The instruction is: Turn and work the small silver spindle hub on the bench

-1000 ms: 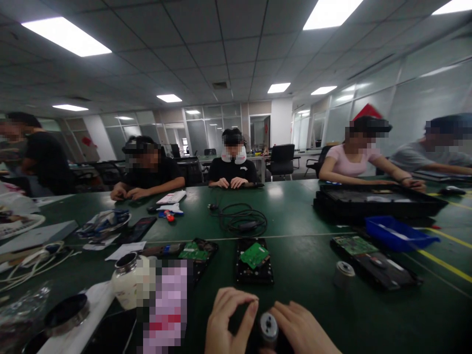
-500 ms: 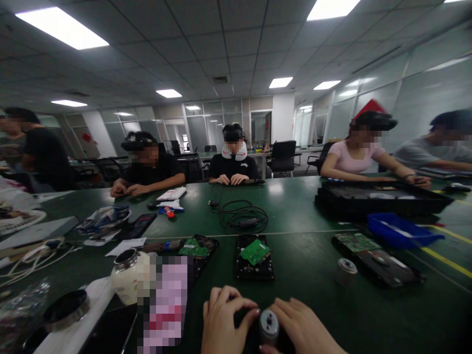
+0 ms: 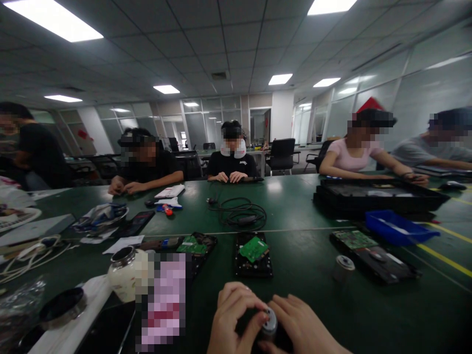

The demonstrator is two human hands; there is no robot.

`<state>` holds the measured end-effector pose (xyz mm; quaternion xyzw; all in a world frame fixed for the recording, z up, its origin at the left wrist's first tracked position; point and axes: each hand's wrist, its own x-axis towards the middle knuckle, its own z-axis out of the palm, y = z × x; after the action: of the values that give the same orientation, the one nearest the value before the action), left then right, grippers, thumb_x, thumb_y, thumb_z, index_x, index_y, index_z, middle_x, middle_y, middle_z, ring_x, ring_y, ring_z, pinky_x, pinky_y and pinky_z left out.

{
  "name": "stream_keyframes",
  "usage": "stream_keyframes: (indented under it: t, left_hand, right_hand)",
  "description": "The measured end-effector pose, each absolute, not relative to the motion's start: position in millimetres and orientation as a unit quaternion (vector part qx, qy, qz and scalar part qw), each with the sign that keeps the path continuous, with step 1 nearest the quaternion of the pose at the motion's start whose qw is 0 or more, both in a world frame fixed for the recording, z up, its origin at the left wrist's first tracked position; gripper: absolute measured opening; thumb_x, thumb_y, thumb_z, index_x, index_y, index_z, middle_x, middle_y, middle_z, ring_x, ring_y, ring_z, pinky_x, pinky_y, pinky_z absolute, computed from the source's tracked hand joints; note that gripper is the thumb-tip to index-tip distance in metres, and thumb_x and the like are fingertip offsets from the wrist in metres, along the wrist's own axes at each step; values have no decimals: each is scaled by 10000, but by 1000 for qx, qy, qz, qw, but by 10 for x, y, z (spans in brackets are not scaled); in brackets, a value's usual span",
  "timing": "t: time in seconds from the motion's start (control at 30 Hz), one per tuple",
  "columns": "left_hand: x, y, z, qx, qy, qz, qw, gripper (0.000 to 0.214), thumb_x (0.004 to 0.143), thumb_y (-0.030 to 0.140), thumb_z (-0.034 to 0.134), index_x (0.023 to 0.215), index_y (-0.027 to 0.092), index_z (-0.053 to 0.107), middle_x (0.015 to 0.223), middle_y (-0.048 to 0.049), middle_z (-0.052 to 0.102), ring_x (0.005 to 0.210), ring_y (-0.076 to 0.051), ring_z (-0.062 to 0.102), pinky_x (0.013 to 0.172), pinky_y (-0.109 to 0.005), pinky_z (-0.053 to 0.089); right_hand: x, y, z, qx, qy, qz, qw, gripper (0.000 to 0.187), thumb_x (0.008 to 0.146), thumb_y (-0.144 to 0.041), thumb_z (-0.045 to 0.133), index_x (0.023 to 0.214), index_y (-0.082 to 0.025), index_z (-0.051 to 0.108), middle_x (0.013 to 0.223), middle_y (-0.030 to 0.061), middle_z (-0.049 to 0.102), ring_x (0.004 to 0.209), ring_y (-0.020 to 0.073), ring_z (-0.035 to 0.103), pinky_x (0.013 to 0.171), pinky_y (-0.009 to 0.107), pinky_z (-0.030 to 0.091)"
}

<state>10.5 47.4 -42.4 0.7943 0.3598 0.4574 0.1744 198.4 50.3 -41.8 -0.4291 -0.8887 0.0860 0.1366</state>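
Both hands have closed in since a second ago at the near edge of the green table (image 3: pixel 313 275). The left hand (image 3: pixel 232 319), then arched open, now curls its thumb over the small metal cylinder (image 3: pixel 271 320), whose silver top, earlier in plain view, is half covered. The cylinder's lower body is lost among the fingers, and both wrists are cut off at the bottom edge. The right hand (image 3: pixel 300 327), at the cylinder's 3 o'clock, presses half-curled fingers against its rim. Together the hands pinch it, at 6 o'clock from the hard drive (image 3: pixel 253 255).
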Motion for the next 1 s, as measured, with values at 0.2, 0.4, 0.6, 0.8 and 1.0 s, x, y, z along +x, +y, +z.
stream_keyframes:
  t: [0.2,0.4,0.6,0.8,1.0]
  left_hand:
    - [125,481,-403,804,348,448,179,119,913,273,591,915,209,692,861,-57,709,938,-239,567,865,-371,480]
    - [128,483,-390,817,339,439,154,122,894,219,603,947,228,712,871,-50,703,927,-228,580,847,-356,500]
    - [141,467,-372,804,351,453,161,144,825,240,662,963,200,678,894,-64,705,923,-239,587,837,-365,514]
    - [157,458,-345,806,358,445,152,74,799,218,677,870,204,688,909,-65,688,939,-237,588,841,-365,517]
    - [141,476,-370,817,353,435,135,116,812,245,685,922,217,708,932,-75,685,942,-241,586,834,-367,531]
  right_hand:
    - [1981,506,-455,-423,-890,78,150,269,766,-371,683,943,-174,639,898,72,692,788,242,627,722,334,451]
    - [1997,508,-502,-423,-887,84,162,263,750,-334,677,957,-174,646,914,75,695,805,262,641,736,363,470]
    - [2021,501,-540,-418,-888,71,179,325,742,-308,664,1034,-169,636,975,97,700,847,268,650,798,374,473]
    - [2008,505,-501,-426,-886,81,166,271,751,-329,640,972,-173,640,945,89,691,818,263,637,757,371,468]
    - [2015,549,-603,-417,-887,64,189,270,738,-348,668,941,-172,639,899,70,693,796,251,649,744,352,469]
